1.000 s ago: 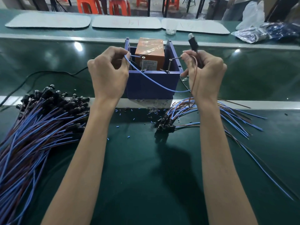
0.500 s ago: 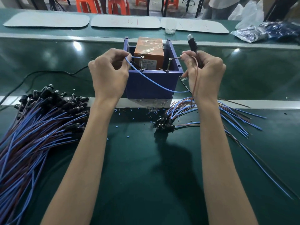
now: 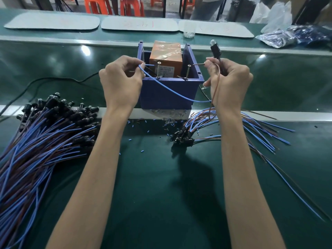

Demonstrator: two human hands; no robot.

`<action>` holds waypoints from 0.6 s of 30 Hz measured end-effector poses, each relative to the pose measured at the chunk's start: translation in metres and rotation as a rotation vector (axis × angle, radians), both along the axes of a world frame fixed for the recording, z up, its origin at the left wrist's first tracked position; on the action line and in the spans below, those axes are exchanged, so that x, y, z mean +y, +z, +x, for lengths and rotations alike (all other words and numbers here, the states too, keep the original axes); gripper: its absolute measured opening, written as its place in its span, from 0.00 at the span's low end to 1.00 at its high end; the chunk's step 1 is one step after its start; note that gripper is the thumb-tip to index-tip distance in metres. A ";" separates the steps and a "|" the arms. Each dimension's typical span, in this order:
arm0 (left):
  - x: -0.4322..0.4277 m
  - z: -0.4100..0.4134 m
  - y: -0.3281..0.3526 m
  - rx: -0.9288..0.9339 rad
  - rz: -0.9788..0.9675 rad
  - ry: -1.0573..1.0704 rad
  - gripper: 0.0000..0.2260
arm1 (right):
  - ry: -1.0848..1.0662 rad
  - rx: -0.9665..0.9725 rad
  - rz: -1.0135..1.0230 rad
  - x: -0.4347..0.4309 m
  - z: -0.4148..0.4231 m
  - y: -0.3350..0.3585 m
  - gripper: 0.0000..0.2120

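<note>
My left hand (image 3: 122, 83) pinches the end of a blue wire (image 3: 172, 91), its tip close to the left upright screw (image 3: 158, 70) on a blue box (image 3: 168, 92). My right hand (image 3: 230, 81) pinches a brown wire (image 3: 216, 83) whose bare end points at the right screw (image 3: 188, 71). The same hand holds the black lamp holder (image 3: 215, 48) with its clear bulb sticking up above the fingers. Both wires run from that holder. An orange taped block (image 3: 166, 56) sits inside the box.
A large heap of blue and brown wired lamp holders (image 3: 46, 130) lies at the left, a smaller bunch (image 3: 215, 133) at the right. Cut blue insulation bits (image 3: 143, 130) litter the green bench. White mats (image 3: 140, 25), a small cup (image 3: 189, 34) and plastic bags (image 3: 294, 36) lie beyond.
Both hands hold almost still at the box. The two wire ends stay near the screws, with only a slight shift.
</note>
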State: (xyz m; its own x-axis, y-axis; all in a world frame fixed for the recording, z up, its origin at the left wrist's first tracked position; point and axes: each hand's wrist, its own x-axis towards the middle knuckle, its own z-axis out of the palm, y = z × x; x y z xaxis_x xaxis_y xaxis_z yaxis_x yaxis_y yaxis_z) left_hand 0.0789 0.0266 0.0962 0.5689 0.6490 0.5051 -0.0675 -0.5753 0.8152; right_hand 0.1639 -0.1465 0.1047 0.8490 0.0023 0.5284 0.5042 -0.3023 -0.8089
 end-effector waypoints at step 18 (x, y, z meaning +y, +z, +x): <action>-0.001 0.001 -0.002 -0.040 -0.321 -0.139 0.06 | 0.141 0.327 0.248 0.003 0.008 -0.006 0.05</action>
State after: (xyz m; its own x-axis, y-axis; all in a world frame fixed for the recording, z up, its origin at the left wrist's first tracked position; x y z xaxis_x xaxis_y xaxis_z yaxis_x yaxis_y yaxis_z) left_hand 0.0796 0.0257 0.0940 0.6469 0.6958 0.3121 -0.1632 -0.2735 0.9479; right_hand 0.1716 -0.1438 0.0988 0.9724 0.0370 0.2305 0.2315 -0.0252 -0.9725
